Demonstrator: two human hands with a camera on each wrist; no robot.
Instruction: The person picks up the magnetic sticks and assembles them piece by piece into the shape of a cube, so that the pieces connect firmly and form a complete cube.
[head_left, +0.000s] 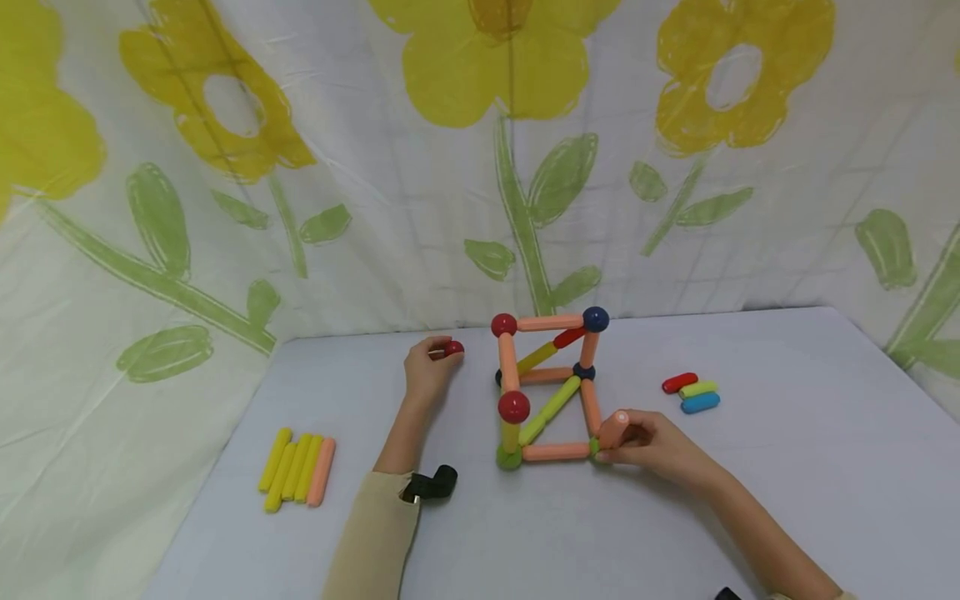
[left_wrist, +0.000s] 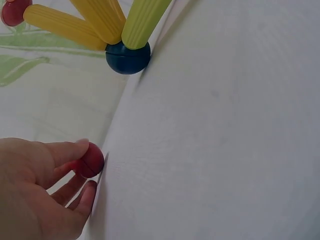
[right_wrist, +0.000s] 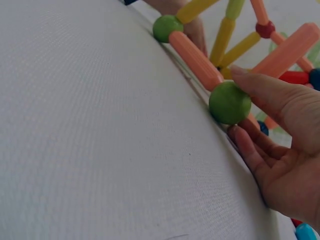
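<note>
Pinches a loose red ball (left_wrist: 92, 162) between the thumb and fingers of the left hand (head_left: 426, 371), near the far edge of a white table (head_left: 570, 533) and just left of a boxy frame (head_left: 553, 408) of rods and balls. Cannot tell contact between this ball and the table. Grips with the right hand (head_left: 663, 450) a green ball (right_wrist: 230, 103) at the frame's near lower right corner, thumb above and fingers below. Shows a peach rod (head_left: 613, 429) rising from that corner beside the thumb, with its end toward the head camera. Has, on the frame, two upper red balls (head_left: 513, 407) along the left side, a dark blue ball (head_left: 596, 318) at the far upper right and a second green ball (head_left: 509, 457) at the near lower left. Includes, well apart on the left, four yellow rods (head_left: 296, 468) and one loose peach rod (head_left: 322, 472); on the right, beyond the right hand, short red, yellow-green and blue rods (head_left: 701, 403).
</note>
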